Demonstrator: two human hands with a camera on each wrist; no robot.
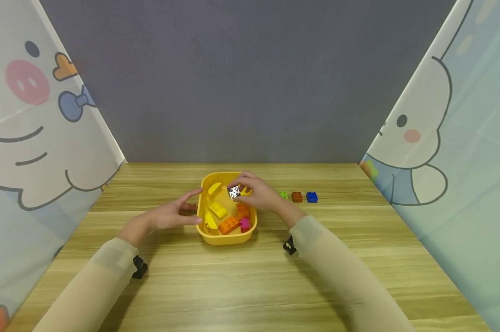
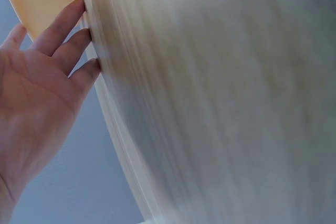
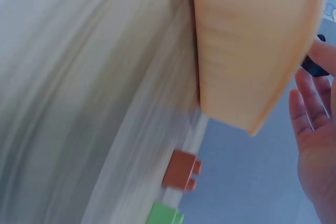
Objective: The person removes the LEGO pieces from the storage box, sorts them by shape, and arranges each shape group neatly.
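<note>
A yellow bin (image 1: 226, 240) stands on the table with several toy building bricks inside. My left hand (image 1: 168, 214) is at its left side, fingers fairly straight, thumb and index finger at the rim. My right hand (image 1: 260, 193) pinches a small square brick (image 1: 234, 192) over the bin's far part; its studded face looks white with dark spots from the head, while its side is black in the right wrist view. Within the bin lie a yellow brick (image 1: 218, 210), a curved yellow brick (image 1: 210, 221), an orange brick (image 1: 229, 225) and a magenta brick (image 1: 244, 225).
Right of the bin, a green brick (image 1: 283, 195), a brown brick (image 1: 297, 197) and a blue brick (image 1: 312, 197) sit in a row on the wooden table (image 1: 216, 286). A grey wall (image 1: 241, 83) rises behind, and printed cloth panels flank both sides.
</note>
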